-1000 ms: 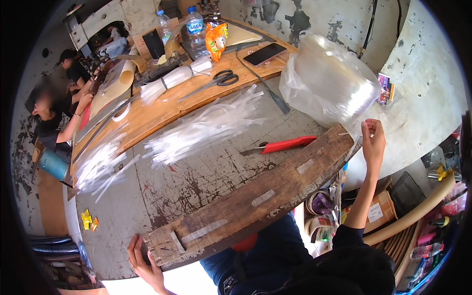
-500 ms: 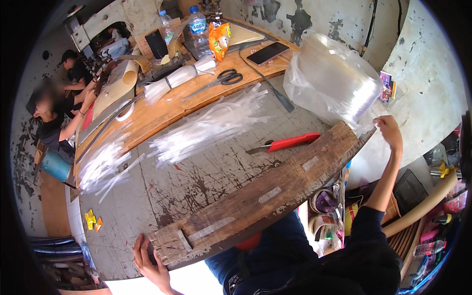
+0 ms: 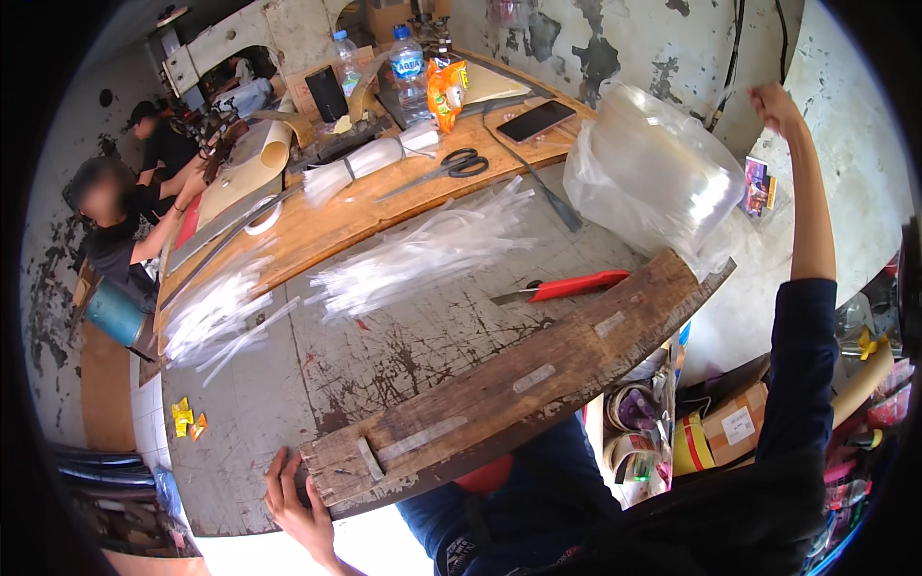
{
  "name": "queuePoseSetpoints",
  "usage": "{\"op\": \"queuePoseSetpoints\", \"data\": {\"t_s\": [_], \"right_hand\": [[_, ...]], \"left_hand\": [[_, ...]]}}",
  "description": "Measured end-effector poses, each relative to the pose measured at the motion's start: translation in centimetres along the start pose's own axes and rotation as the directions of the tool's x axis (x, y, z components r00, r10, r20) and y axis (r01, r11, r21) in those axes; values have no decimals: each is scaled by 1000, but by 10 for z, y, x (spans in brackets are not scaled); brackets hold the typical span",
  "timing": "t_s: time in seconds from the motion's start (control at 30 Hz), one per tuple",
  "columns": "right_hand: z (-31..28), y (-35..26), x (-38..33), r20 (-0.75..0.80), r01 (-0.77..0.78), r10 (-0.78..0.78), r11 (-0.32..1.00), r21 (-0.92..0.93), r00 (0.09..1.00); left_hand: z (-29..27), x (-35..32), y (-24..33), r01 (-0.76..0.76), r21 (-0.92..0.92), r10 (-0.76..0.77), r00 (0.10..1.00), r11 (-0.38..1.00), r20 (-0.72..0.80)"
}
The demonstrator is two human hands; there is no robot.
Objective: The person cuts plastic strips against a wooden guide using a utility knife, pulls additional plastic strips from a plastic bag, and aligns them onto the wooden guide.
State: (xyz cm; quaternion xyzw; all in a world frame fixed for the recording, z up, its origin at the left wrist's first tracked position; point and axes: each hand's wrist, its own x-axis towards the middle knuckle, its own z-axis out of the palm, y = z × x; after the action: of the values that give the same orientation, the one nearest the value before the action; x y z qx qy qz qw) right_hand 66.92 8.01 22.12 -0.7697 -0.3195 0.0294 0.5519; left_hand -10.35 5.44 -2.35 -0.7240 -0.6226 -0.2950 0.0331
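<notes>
A long worn wooden board (image 3: 490, 394) lies along the near edge of the grey scratched table (image 3: 259, 461), with pale tape pieces and a small metal strip on it. At its left end rests my left hand (image 3: 300, 504), open, fingers spread on the table edge and thumb beside the board. My right hand (image 3: 780, 110) is raised high at the right, fingers closed; whatever they hold is too faint to make out. Below and left of it stands a large roll of clear plastic (image 3: 663, 163) in a clear bag. Red-handled scissors (image 3: 576, 285) lie beyond the board.
Two heaps of clear strips (image 3: 423, 252) (image 3: 216, 312) lie on the table. On the wooden top behind are a tied strip bundle (image 3: 370, 165), black scissors (image 3: 451, 170), a phone (image 3: 536, 121), water bottles (image 3: 408, 77) and an orange packet (image 3: 446, 94). Co-workers (image 3: 110, 211) sit at the far left.
My right hand has risen from beside the board's right end to high beside the wall. My left hand stays at the board's left end. The whole view has shifted slightly.
</notes>
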Motion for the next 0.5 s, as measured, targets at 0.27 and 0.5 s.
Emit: {"op": "queuePoseSetpoints", "data": {"t_s": [0.27,0.5], "right_hand": [[136,-156,-103,239,306,-443,839,449,864],[243,-174,-316,444,370,-823,559,742,354]], "left_hand": [[-1,2,6,7,-5,-7,1000,1000,8],[-11,-3,-7,2,-260,-5,1000,966,-13]]}}
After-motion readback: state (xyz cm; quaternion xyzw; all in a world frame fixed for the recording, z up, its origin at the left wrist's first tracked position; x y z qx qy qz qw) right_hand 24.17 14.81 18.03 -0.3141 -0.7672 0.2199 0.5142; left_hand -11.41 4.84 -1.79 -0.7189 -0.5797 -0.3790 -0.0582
